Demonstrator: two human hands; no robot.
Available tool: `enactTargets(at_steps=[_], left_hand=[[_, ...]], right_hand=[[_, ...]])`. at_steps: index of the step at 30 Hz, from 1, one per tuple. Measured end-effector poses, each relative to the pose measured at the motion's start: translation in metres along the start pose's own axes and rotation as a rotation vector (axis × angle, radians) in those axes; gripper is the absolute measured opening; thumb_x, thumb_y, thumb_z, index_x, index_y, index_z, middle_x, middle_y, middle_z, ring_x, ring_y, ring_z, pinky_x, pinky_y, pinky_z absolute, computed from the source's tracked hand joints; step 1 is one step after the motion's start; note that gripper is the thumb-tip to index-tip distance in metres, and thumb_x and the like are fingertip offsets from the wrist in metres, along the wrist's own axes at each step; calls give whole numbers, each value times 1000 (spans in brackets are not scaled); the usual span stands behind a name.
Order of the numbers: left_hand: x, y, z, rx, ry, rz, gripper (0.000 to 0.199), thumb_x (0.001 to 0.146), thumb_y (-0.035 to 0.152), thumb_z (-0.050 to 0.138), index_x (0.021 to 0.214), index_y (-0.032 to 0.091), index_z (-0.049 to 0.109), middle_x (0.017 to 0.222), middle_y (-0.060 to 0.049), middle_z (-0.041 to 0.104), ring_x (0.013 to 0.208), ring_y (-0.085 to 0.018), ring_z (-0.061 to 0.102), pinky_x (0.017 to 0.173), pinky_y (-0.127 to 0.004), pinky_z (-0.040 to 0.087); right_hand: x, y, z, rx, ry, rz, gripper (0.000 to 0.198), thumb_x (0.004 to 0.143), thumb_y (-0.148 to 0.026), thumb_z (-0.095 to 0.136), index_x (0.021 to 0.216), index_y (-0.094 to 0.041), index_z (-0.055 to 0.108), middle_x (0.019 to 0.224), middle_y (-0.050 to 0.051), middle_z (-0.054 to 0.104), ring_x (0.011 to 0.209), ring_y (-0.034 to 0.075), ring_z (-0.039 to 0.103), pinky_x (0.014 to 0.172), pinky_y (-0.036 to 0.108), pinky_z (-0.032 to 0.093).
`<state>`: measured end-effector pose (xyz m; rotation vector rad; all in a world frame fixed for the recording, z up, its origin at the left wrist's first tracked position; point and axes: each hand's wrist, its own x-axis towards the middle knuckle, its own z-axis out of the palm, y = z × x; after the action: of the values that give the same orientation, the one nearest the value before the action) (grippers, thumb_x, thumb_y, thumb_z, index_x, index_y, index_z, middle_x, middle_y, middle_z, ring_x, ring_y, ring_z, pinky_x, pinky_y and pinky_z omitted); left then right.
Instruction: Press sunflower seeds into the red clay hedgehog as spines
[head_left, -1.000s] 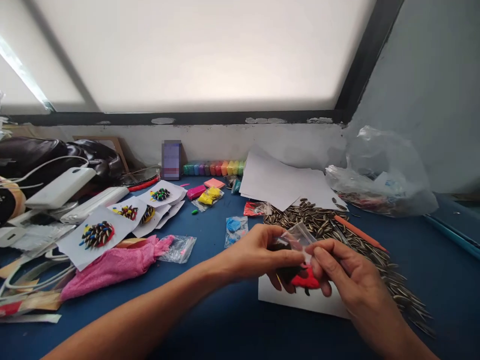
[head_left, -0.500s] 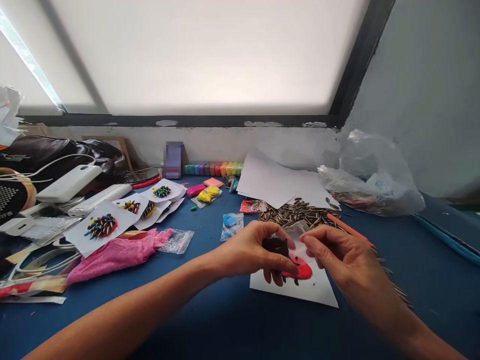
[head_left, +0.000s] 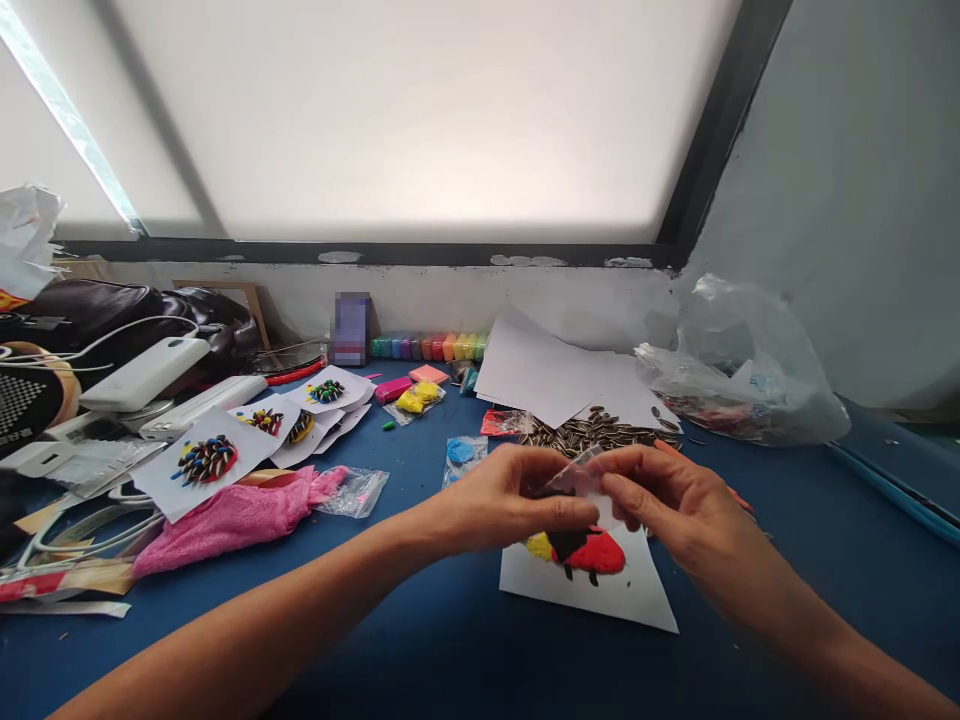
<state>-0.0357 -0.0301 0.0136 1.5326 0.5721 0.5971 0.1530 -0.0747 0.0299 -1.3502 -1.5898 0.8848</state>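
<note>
Over a white sheet of paper [head_left: 630, 605], both hands pinch a small clear plastic bag [head_left: 581, 472]. My left hand [head_left: 517, 505] is closed on its left side, with black material partly showing by the fingers. My right hand [head_left: 675, 500] grips the upper right edge between thumb and fingers. Below them, the sheet carries a flat red and yellow clay shape [head_left: 604, 552] with dark seeds at its lower edge. A black patch shows between the two colours; I cannot tell whether it lies on the shape or in the bag.
Behind the hands lie a pile of striped sunflower seeds [head_left: 592, 432] and white paper sheets [head_left: 532, 365]. Bagged blue clay [head_left: 461, 453] and yellow clay [head_left: 418, 398] sit left of them. Seed-covered clay pictures [head_left: 206, 460] and a pink cloth [head_left: 232, 525] lie at left.
My hands have drawn closer together on the bag, my left fingers now nearer its top. More of the clay shape shows below, including its yellow part. The view has tilted slightly.
</note>
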Motion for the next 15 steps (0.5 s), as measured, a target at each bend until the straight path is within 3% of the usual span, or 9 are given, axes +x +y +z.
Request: enactTargets(at_steps=[3,5,10,15], left_hand=[[7,11,-1,121,172,74,27,83,35,69,96,12,68,85,-6,68,76,-14,63,65,-23,48],[13,18,-1,149,216,135,21,84,31,67,85,10,68,76,-5,67,68,-12,61,61,-22,46],[24,31,-2,255,332,184,14,84,23,65,78,11,66,66,-2,64,59,-11,58,50,-20,43],[28,27,-3,305,445,166,13,85,16,62,73,12,63,64,1,61,55,-8,54,49,-18,39]], right_hand=[[5,-3,-2,36,-71,4,19,79,-42,67,82,-25,75,78,2,71,68,16,62,64,27,53],[7,-5,-3,79,-116,5,23,82,-44,65,85,-23,74,77,2,69,70,15,61,64,27,52],[20,-9,-7,35,-154,-13,35,85,-53,60,82,-19,68,67,0,59,59,12,50,51,24,41],[31,-3,-8,-55,-192,-50,34,89,-50,57,74,-20,61,63,-2,53,56,10,44,51,24,37]])
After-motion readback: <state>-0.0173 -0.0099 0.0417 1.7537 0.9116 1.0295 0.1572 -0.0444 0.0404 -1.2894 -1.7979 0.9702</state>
